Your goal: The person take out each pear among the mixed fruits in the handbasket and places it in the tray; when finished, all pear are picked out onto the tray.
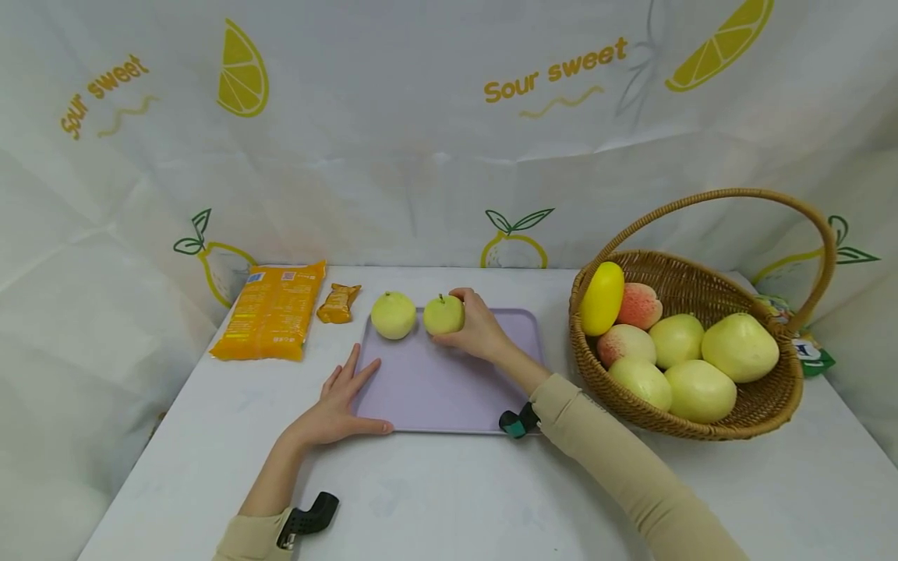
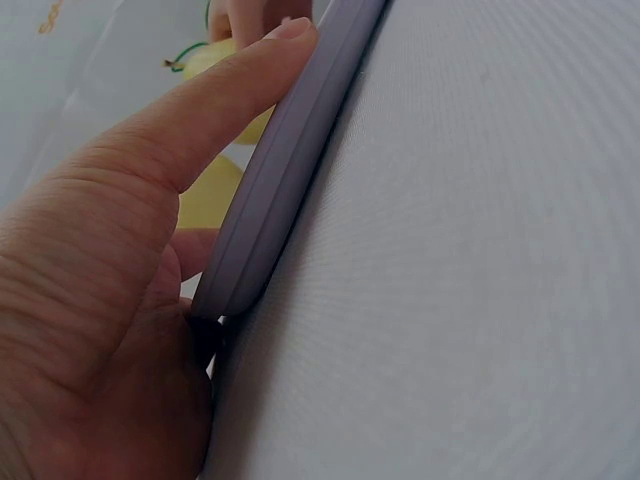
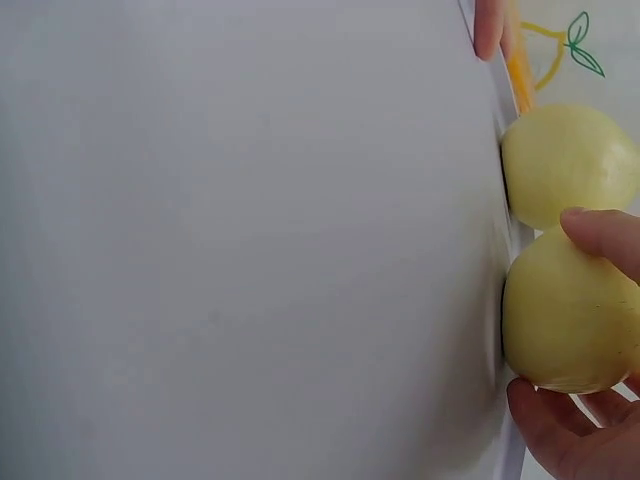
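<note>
A lilac tray (image 1: 449, 389) lies on the white table. At its back left corner sits a round yellow-green pear (image 1: 394, 315) with a short stem. My right hand (image 1: 479, 326) grips a second pear (image 1: 443, 315), fingers and thumb on its sides, at the tray's back edge just right of the first one. In the right wrist view the held pear (image 3: 568, 315) is low over the tray by its rim. With fingers spread, my left hand (image 1: 337, 409) rests at the tray's left front corner. Its thumb (image 2: 230, 100) lies along the front rim in the left wrist view.
On the right stands a wicker basket (image 1: 687, 428) with a tall handle, holding a mango (image 1: 602, 299), peaches (image 1: 639, 305) and several pale green fruits (image 1: 740, 347). An orange snack bag (image 1: 272, 313) and a small orange packet (image 1: 338, 303) lie back left. A green packet (image 1: 814, 354) shows behind the basket.
</note>
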Demonstrator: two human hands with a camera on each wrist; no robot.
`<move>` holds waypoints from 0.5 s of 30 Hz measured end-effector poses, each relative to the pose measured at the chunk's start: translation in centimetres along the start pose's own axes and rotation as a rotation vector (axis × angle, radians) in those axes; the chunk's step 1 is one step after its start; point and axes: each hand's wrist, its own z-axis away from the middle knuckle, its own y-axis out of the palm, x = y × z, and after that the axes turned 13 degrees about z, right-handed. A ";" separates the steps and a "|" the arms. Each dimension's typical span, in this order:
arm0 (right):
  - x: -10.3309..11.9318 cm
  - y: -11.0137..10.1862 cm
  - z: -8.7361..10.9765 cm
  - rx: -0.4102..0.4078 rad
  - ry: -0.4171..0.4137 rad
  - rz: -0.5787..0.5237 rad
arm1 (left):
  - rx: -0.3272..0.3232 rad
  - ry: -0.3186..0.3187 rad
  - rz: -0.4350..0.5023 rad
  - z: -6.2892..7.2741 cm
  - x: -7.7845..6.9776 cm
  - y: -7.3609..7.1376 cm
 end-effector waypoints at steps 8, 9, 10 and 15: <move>-0.2 -0.6 1.0 -0.020 0.026 -0.072 | 0.003 0.002 -0.002 0.0 0.0 0.1; -0.2 -0.8 1.1 -0.022 0.031 -0.086 | 0.004 0.000 -0.004 0.0 0.0 0.1; -0.3 -0.9 1.3 -0.022 0.039 -0.096 | 0.004 -0.003 -0.007 0.1 0.0 0.1; 0.0 -1.9 2.5 0.006 0.095 -0.174 | 0.007 -0.013 -0.009 0.0 -0.1 0.0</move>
